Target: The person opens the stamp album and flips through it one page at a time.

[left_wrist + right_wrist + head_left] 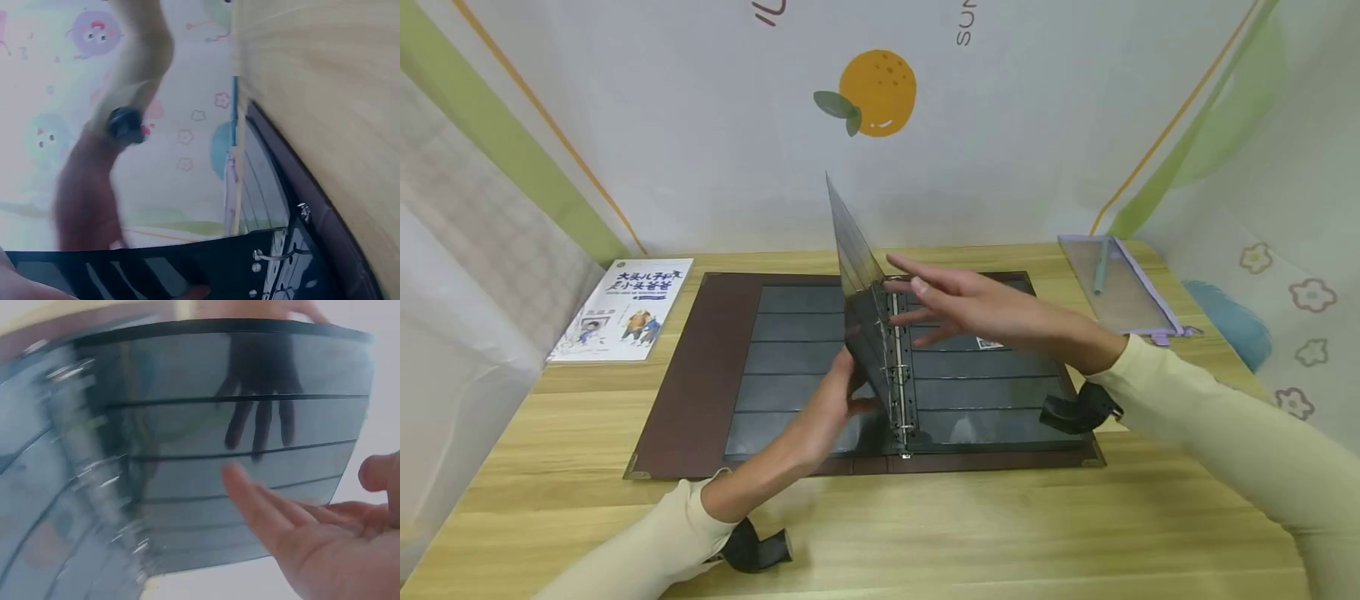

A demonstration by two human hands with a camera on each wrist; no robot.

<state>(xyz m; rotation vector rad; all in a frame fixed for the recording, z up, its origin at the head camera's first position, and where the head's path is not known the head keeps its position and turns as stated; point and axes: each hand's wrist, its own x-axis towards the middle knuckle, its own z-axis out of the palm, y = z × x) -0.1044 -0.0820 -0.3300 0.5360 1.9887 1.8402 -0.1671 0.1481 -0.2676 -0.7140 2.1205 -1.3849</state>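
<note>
A ring-bound album (681, 375) with a dark brown cover and black pocket pages lies open. One black pocket page (187, 425) stands nearly upright over the metal rings. My left hand (827, 408) is on the left face of this raised page, near its front edge. In the right wrist view, straight dark finger shapes show in the page below the left hand (250, 307). On the other side hovers my right hand (962, 308), fingers spread and nothing between them. Under it, a small stamp-like piece (989, 342) shows in a pocket of the right page.
A white booklet (625, 308) with printed characters lies at the back left. At the back right is a clear pouch (1123, 287) with purple edging and a green pen (1101, 267). A patterned curtain (737, 150) hangs behind the wooden table (970, 533).
</note>
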